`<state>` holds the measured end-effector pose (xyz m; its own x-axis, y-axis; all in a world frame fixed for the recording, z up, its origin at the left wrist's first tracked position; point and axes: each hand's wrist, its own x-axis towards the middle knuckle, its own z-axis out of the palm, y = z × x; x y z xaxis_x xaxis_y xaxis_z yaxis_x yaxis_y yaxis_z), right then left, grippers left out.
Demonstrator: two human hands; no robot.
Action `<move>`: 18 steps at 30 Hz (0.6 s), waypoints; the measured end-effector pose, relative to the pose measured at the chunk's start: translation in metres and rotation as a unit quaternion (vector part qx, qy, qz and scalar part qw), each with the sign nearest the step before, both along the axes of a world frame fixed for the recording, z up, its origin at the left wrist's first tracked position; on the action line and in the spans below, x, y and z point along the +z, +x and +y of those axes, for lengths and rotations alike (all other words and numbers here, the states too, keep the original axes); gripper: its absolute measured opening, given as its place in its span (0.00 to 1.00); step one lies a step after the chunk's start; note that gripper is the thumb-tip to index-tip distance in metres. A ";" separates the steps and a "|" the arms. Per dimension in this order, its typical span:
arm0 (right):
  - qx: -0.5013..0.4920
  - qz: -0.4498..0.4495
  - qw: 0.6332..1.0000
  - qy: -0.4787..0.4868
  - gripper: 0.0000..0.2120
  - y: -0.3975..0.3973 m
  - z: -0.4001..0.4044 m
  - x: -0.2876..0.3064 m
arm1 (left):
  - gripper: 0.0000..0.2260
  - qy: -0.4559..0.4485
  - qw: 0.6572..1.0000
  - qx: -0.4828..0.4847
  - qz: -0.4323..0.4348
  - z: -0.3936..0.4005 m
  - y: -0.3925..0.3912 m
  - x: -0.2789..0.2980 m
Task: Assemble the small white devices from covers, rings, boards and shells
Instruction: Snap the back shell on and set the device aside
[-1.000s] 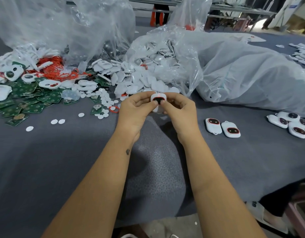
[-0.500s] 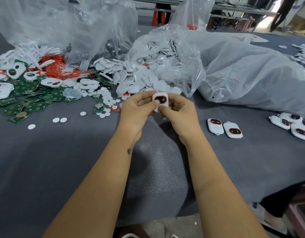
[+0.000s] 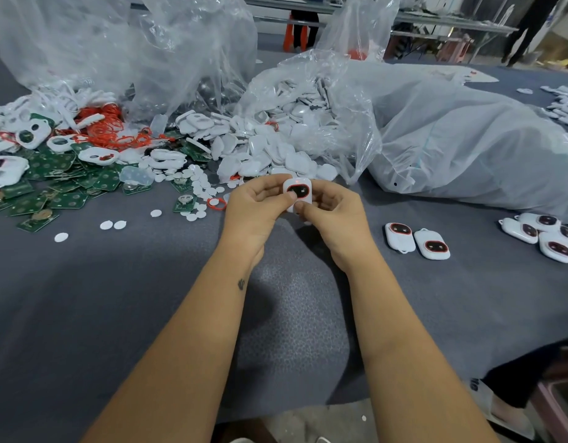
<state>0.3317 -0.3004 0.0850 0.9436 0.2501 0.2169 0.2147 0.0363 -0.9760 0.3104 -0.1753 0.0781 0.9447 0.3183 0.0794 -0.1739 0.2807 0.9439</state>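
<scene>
Small white device [image 3: 297, 189]: smooth rounded-rectangle plastic shell, dark oval window rimmed in red on its face; pinched from both sides between the left hand [image 3: 255, 208] and right hand [image 3: 334, 215], thumbs pressed at its lower edge, held just above the middle of the tabletop [image 3: 84, 314]. Tabletop: grey felt-like cloth with a fine mottled weave. Finished devices, pair [image 3: 417, 242], same glossy white form, lying flat to the right of the hands; further cluster [image 3: 541, 233] near the right edge. Green circuit boards [image 3: 57, 182], flat, cut-cornered, heaped toward the left edge. Red rings [image 3: 108, 129], thin rubbery loops, tangled behind the boards; a single red ring [image 3: 217, 204] just beside the left hand. White discs [image 3: 113, 224], small, flat, scattered loose. White shells [image 3: 276, 148], curved, spilling from a crinkled clear plastic bag [image 3: 324, 100] toward the far edge. Large translucent white sack [image 3: 468, 142], slumped at far right.
</scene>
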 end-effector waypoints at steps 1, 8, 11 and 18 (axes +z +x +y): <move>0.004 0.002 1.000 0.000 0.14 0.000 0.000 0.000 | 0.12 -0.003 1.000 0.000 -0.001 0.000 0.000 0.000; -0.014 0.002 1.000 0.003 0.11 -0.001 0.002 -0.002 | 0.11 0.002 1.000 -0.007 0.006 0.000 -0.002 0.000; -0.012 0.002 1.000 -0.001 0.11 -0.001 0.001 -0.001 | 0.11 -0.006 1.000 -0.008 0.004 0.001 -0.003 0.002; -0.012 0.002 1.000 -0.006 0.13 0.001 0.001 -0.001 | 0.12 -0.010 1.000 -0.013 -0.005 -0.001 -0.004 0.003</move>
